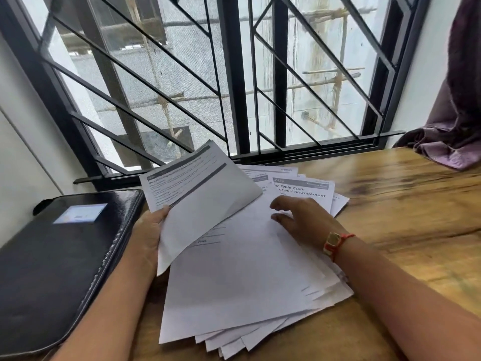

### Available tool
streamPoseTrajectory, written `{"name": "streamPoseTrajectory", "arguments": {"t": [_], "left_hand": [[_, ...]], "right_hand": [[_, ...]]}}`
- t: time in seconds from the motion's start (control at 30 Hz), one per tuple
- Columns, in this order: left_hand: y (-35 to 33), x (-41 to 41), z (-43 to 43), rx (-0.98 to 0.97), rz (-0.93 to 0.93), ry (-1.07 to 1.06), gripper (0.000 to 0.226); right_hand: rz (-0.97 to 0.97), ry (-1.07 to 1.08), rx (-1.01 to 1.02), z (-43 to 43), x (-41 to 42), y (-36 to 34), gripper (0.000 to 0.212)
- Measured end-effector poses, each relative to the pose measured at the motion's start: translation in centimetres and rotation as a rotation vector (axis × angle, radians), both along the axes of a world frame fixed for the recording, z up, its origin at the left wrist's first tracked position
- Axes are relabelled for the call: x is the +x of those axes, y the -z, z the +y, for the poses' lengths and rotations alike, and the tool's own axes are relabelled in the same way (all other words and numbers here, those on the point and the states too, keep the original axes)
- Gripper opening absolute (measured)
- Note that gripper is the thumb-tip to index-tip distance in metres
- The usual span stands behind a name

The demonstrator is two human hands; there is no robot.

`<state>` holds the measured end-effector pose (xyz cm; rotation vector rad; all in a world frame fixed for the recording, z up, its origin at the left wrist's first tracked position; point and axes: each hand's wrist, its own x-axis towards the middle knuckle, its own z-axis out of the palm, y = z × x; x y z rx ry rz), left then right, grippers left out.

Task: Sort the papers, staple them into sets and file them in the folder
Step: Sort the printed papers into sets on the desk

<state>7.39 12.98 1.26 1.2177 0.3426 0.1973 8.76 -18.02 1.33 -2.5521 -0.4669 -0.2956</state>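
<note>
Fanned paper pile (pixel 247 282) on the wooden table (pixel 403 204)
The left hand (pixel 149 238) pinches lifted sheets (pixel 197 194) at its 11 o'clock; the right hand (pixel 304 220) rests loose-fingered on it; the closed black folder (pixel 59 256) lies at 9 o'clock.

White papers (pixel 247 269) lie fanned in a loose pile on the table (pixel 403 199); printed sheets (pixel 197 194) curl up over its left side. A black folder (pixel 59 256) (closed) lies flat at the left edge.
</note>
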Motion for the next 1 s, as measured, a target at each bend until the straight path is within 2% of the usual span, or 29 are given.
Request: {"name": "streamPoseTrajectory", "arguments": {"t": [0.17, 0.3, 0.47, 0.67, 0.9, 1.0], "left_hand": [[0.0, 0.2, -0.5, 0.135, -0.026, -0.026, 0.021], [0.3, 0.5, -0.6, 0.243, -0.033, -0.015, 0.025], [0.3, 0.4, -1.3, 0.376, -0.038, 0.031, 0.008], [1.0, 0.9, -1.4, 0.487, -0.064, 0.047, 0.01], [1.2, 1.0, -1.5, 0.502, -0.067, 0.048, 0.01], [1.3, 1.0, -1.5, 0.505, -0.066, 0.049, 0.009]], "right_hand": [[0.088, 0.083, -0.004, -0.8, 0.5, 0.2, 0.04], [0.119, 0.069, 0.041, -0.7, 0.5, 0.1, 0.046], [0.187, 0.071, 0.156, -1.0, 1.0, 0.4, 0.051], [0.205, 0.066, 0.295, -0.9, 1.2, 0.7, 0.048], [0.138, 0.103, 0.454, -0.8, 1.3, 0.9, 0.039], [0.136, 0.144, 0.445, -1.0, 1.7, 0.8, 0.036]]}}
